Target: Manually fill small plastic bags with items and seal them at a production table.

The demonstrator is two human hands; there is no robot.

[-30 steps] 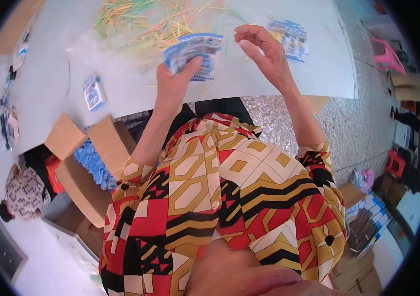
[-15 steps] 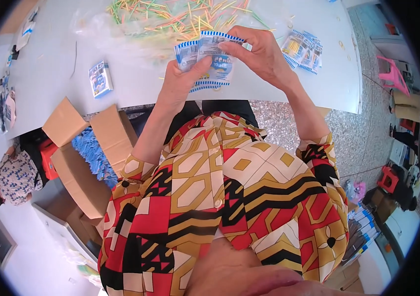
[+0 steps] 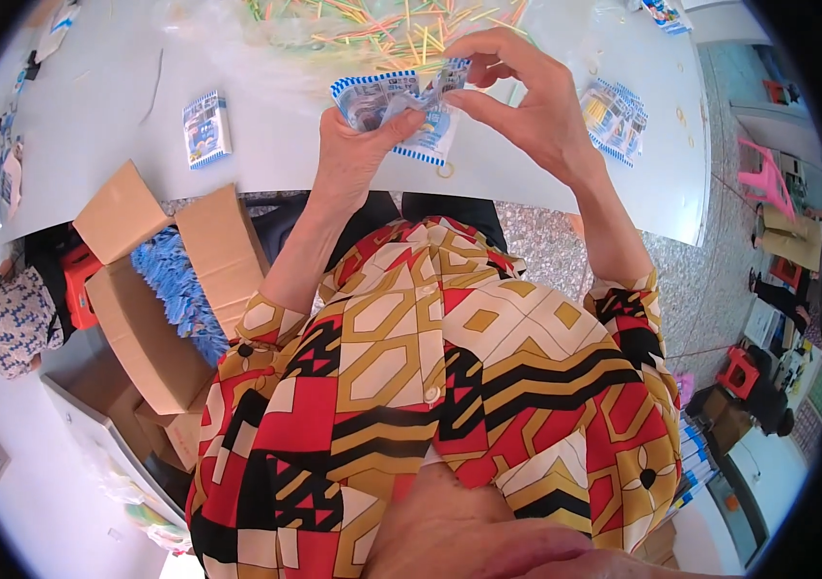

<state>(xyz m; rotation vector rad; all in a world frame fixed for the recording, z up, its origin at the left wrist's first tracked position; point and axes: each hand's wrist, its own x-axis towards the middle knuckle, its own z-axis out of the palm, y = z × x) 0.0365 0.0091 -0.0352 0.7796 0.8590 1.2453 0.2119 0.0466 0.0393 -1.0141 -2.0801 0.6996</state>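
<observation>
My left hand (image 3: 351, 159) is closed round several small clear plastic packets (image 3: 372, 96) with blue-striped edges, its thumb pressed on their front. My right hand (image 3: 541, 116) pinches the upper right corner of the front packet between thumb and fingers, and that packet is creased and bent there. Both hands are over the near side of the white table (image 3: 276, 135). Just below the packets a thin yellowish rubber band (image 3: 445, 171) lies on the tabletop.
Colourful thin sticks (image 3: 421, 43) are heaped on clear plastic at the far side. One packet bundle (image 3: 206, 130) lies left, another (image 3: 614, 121) right, and a blue-and-white one (image 3: 667, 14) far right. An open cardboard box (image 3: 146, 333) with blue packets (image 3: 175, 285) stands below left.
The front packet, flat before, is now creased as my right hand pulls at its corner. The packets fanned in my left hand have tilted. The whole view has shifted slightly.
</observation>
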